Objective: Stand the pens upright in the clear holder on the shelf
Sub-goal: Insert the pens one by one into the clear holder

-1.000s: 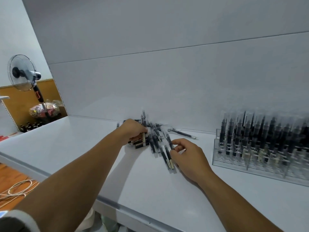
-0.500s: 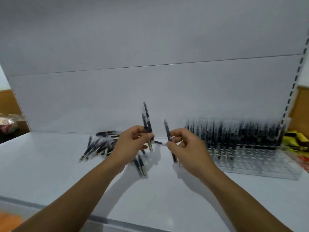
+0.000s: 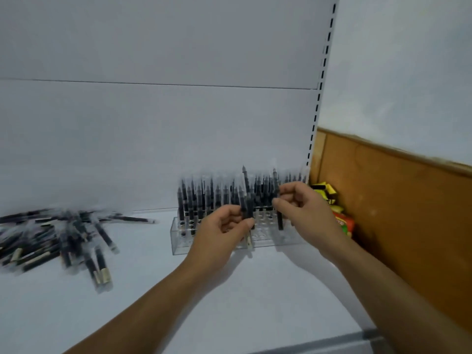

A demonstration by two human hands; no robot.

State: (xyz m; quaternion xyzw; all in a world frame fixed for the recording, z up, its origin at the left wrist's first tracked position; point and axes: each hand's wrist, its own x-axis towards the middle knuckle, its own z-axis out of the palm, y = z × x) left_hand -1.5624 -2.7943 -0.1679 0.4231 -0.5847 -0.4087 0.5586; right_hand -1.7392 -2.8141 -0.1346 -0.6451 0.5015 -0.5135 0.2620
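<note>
At the holder point(image 3: 176, 242), the left hand point(image 3: 219, 233) grips pens point(image 3: 248, 208); the right hand point(image 3: 304, 208) pinches one pen point(image 3: 280, 221), which next needs a free hole.

A clear plastic pen holder point(image 3: 178, 242) stands at the back of the flat white shelf point(image 3: 158, 297), right of the middle. Upright dark pens point(image 3: 194, 200) stand in its back rows. Well to the left on the shelf lies a loose pile of dark plastic pens point(image 3: 51, 238). Both hands are just before the holder. The left hand point(image 3: 222, 233) holds a thin dark pen point(image 3: 248, 208) at its middle, and the right hand point(image 3: 304, 208) holds a second thin dark pen point(image 3: 280, 221) near its right end. Yellow and red packets point(image 3: 337, 208) lie right of the holder, beside the brown wooden wall point(image 3: 408, 213).
</note>
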